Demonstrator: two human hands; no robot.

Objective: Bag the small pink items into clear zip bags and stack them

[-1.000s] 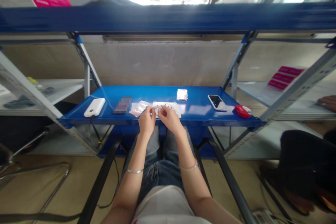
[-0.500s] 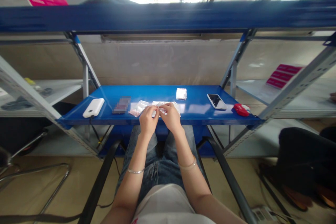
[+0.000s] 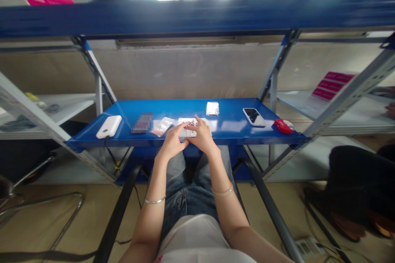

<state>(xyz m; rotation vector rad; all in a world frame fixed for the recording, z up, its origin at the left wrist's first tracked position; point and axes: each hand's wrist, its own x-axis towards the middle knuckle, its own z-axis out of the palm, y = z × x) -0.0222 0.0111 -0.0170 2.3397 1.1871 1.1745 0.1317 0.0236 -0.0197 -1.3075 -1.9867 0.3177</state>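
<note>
At the front edge of the blue shelf, a flat white piece [image 3: 182, 121] lies under my hands. Small dark red bits [image 3: 194, 123] show on it between my fingers; they are too small to name. My left hand [image 3: 173, 141] is over its left side, fingers stretched out and apart from the thumb. Over the right side, my right hand [image 3: 202, 136] has its fingers spread. The thumbs come close together, and I see nothing held in either hand. Just left of them lies a clear plastic bag [image 3: 163, 125] with something pinkish at its lower end.
A small silvery-white packet [image 3: 212, 109] lies farther back on the blue shelf [image 3: 160, 107]. To the right are a phone [image 3: 254, 117] and a red-and-white object [image 3: 284, 126]. At the left are a white device with a cable [image 3: 109, 126] and a blurred-out item [image 3: 142, 123]. A blue beam [image 3: 197, 16] crosses above.
My fingers were pinched together over the white piece; now they have spread apart, and the red bits show between them. The view has shifted slightly.
</note>
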